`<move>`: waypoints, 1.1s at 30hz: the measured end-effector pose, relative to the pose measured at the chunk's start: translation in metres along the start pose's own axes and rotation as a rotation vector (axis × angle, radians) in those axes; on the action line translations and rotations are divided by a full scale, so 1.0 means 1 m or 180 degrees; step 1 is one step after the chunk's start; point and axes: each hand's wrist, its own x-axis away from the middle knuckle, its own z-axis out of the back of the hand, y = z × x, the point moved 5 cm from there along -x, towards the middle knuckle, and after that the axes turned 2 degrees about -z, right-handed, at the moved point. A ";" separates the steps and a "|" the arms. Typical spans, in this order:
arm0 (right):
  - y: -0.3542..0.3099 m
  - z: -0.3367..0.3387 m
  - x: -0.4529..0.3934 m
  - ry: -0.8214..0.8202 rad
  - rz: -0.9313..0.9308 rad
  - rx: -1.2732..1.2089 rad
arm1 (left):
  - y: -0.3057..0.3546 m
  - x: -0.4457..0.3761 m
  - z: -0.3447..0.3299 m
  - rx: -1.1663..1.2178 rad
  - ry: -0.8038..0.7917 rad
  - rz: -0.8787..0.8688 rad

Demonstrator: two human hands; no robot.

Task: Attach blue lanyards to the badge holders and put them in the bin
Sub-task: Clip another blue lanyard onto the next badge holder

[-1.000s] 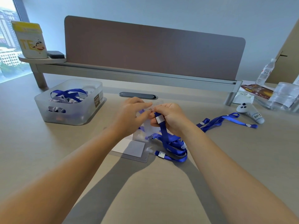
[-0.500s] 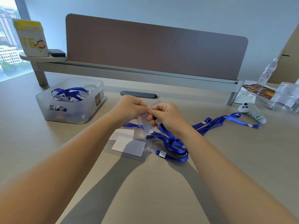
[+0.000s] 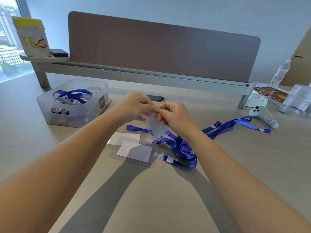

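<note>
Compared with half a second ago, your hands have risen slightly and the badge holder (image 3: 155,127) now hangs lower and more fully in view beneath them, clear of the counter (image 3: 151,190). Your left hand (image 3: 134,106) and right hand (image 3: 175,115) meet at the holder's top edge; each grip is clenched on that edge between thumb and fingertips. Whether a lanyard clip is also pinched there cannot be told.

Count two more badge holders (image 3: 133,148) lying flat and overlapping on the counter, just below your hands. A tangle of blue lanyards (image 3: 181,147) lies just beside them, under your right wrist; the number in the tangle cannot be told. One further lanyard (image 3: 235,124) stretches out to the right, ending near a white controller (image 3: 262,115).

One translucent bin (image 3: 74,105) stands to the left, well apart from your hands. It contains finished holders with blue straps; their count is not legible.
</note>
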 end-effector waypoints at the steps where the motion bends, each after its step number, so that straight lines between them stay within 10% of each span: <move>1: 0.000 0.000 0.000 -0.0003 -0.0001 -0.0007 | 0.000 0.000 0.000 0.0007 -0.0013 -0.0007; 27: -0.001 -0.001 -0.014 -0.0356 -0.0374 -0.1195 | -0.012 0.004 0.006 0.0501 0.0160 -0.0469; 33: -0.010 -0.009 -0.015 -0.0774 -0.0649 -0.1233 | -0.014 0.007 0.022 -0.0299 0.1084 -0.0750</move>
